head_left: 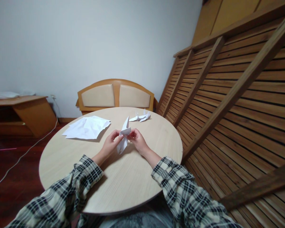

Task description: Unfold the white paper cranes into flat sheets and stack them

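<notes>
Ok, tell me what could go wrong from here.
The folded white paper is held between the left hand and right hand, so a hard pull might crease or tear its flaps. The folded paper figures lie beyond the hands on the round table; a forward nudge could knock or crush them. The white paper sheets lie to the left, nothing visible on top, so they might slide.
</notes>
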Motion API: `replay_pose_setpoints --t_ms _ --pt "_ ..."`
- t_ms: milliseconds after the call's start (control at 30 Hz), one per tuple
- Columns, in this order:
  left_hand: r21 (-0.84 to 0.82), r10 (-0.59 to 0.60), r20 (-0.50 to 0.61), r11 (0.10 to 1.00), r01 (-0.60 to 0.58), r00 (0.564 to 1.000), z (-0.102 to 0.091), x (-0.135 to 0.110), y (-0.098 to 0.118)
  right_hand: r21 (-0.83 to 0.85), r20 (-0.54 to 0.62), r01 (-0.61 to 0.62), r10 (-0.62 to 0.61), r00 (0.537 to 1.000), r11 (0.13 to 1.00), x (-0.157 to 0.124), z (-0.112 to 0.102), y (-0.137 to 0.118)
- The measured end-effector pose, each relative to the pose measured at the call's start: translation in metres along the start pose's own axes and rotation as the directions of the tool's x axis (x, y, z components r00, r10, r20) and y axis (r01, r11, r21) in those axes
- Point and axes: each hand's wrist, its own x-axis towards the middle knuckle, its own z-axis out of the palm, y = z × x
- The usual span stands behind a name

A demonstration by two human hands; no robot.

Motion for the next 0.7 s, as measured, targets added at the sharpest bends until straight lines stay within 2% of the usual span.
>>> replay_pose_setpoints --t_ms 100,300,433,700 --pt "0.047 0.038 0.019 0.998 -0.039 0.999 -0.001 0.000 0.001 0.009 -0.043 -0.004 0.005 0.999 1.000 0.000 0.000 0.003" --pt "0.067 0.052 0.020 0.996 -0.053 0.998 -0.001 0.001 0.003 -0.107 0.060 0.031 -0.025 0.998 0.994 0.000 0.000 0.003" --pt "0.091 0.048 0.019 0.995 -0.050 0.999 -0.001 0.000 0.004 -0.150 0.047 0.088 -0.082 0.996 0.985 0.000 -0.002 0.003" --pt "0.210 0.069 -0.011 0.975 -0.065 0.998 -0.002 -0.001 0.012 -0.198 0.048 0.125 -0.118 0.992 0.972 0.000 -0.003 -0.001"
